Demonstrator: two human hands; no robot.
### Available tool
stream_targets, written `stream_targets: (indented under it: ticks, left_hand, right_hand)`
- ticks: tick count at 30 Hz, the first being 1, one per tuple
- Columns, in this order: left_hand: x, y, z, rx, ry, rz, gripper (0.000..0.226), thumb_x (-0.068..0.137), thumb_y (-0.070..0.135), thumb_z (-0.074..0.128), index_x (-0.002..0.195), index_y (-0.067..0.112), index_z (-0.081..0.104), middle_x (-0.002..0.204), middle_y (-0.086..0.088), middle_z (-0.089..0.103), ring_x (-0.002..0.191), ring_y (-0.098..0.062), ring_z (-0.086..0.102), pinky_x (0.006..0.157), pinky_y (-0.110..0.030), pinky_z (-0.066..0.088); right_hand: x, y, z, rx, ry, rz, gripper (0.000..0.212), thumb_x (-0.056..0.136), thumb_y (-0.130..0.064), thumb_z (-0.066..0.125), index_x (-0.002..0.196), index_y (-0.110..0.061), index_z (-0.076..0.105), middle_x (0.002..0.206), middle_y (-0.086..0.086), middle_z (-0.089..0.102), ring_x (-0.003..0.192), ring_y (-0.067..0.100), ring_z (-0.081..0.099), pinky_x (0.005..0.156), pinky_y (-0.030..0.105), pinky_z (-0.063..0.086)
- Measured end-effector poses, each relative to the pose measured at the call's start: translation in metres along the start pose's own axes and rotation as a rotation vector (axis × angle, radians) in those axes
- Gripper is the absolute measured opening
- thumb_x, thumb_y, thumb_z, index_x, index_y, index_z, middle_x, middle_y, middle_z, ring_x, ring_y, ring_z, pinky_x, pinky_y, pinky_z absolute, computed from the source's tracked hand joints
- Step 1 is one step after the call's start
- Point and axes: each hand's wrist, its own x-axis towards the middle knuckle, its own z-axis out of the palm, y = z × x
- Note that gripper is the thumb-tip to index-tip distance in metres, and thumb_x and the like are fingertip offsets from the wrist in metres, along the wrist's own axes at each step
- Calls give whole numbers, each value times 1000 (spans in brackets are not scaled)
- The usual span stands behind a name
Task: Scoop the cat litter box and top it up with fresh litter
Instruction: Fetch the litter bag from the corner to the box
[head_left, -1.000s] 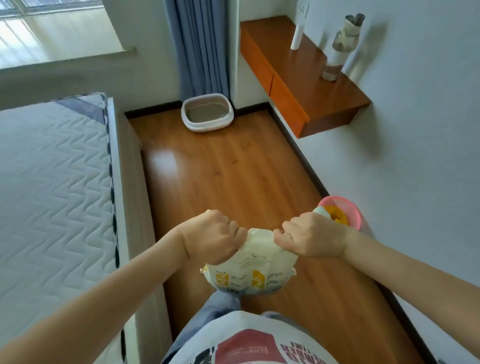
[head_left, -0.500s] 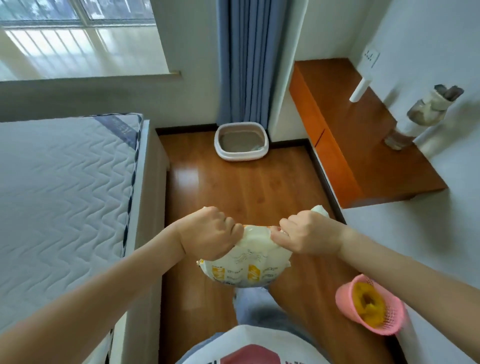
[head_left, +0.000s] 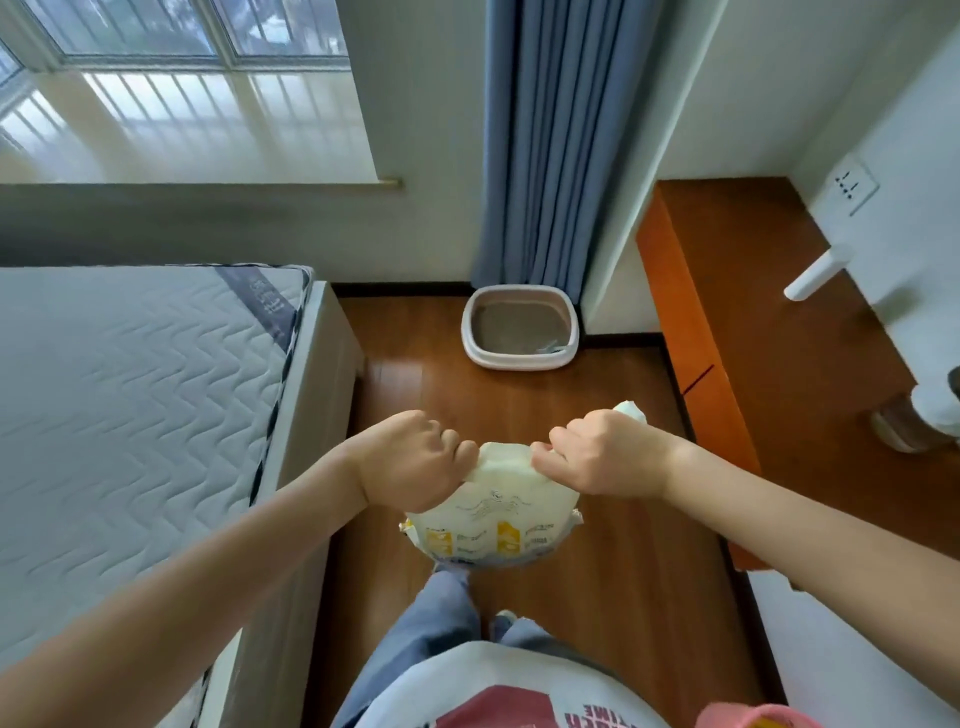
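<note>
A: Where's the litter bag (head_left: 493, 525) right now?

B: Held in front of the body above the wooden floor (head_left: 613, 597), hanging from both hands. The left hand (head_left: 410, 462) has its fingers curled tight round the bag's top left corner; the right hand (head_left: 602, 452) pinches and bunches the top right, with a twist of the bag poking out past the knuckles. Neither hand has a free finger.

A: And the litter box (head_left: 521, 327)?

B: On the floor at the far end of the room, against the wall below the blue curtain (head_left: 545, 140). It sits well apart from the bag, straight ahead and slightly right of centre. Its long axis runs left to right, so the near long rim faces the person. Grey litter shows inside, and something like a scoop lies at the near right corner, too small to be sure.

A: Which hand is nearer?

B: The right, marginally, but I'd judge that hardly matters: the whole body must walk forward between the bed (head_left: 130, 415) on the left and the orange shelf (head_left: 727, 312) on the right.

A: Is the bag open?

B: Cannot tell; the hands cover its top.
</note>
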Motion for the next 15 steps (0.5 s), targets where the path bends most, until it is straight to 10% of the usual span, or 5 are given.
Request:
stream_targets:
  ticks: [15]
  left_hand:
    - [97, -221, 95, -120, -22, 66, 20, 83, 14, 45, 66, 8, 54, 46, 1, 44, 32, -18, 41, 38, -20, 32]
  right_hand:
    - [48, 202, 127, 116, -69, 34, 14, 93, -7, 43, 101, -6, 54, 57, 3, 55, 40, 13, 47, 35, 22, 40]
